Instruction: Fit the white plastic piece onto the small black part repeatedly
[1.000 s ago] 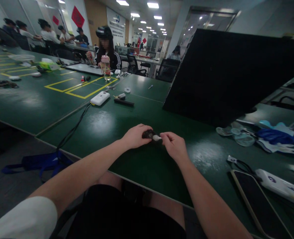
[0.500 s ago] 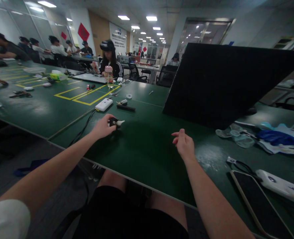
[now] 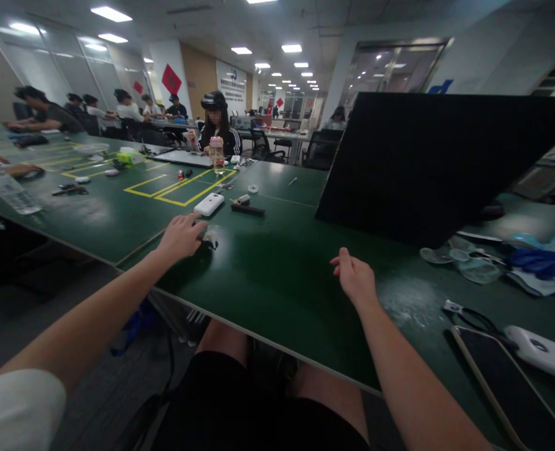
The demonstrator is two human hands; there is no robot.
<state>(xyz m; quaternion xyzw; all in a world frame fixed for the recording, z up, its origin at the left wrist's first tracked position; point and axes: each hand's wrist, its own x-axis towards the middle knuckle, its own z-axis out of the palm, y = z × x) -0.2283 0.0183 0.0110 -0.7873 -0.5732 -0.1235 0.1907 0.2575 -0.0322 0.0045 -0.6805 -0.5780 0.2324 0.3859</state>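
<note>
My left hand (image 3: 182, 235) reaches out to the left over the green table (image 3: 277, 275), its fingers closed on a small black object (image 3: 210, 241) with a pale tip that peeks out past the fingertips. A white power bank (image 3: 209, 203) lies just beyond that hand. My right hand (image 3: 355, 279) hovers low over the table's middle with loosely curled, parted fingers and nothing in it. The two hands are well apart.
A big black panel (image 3: 428, 163) leans at the right rear. A phone (image 3: 503, 388), a white device (image 3: 543, 347), blue gloves (image 3: 545, 263) and clear plastic pieces (image 3: 460, 260) lie at right. A dark bar (image 3: 248, 210) and a bottle (image 3: 218, 155) sit further back. Other people sit at the far tables.
My hands, joined on the small black object a second ago, have parted. My left hand has carried it leftward toward the power bank; my right hand let go and stayed near the middle.
</note>
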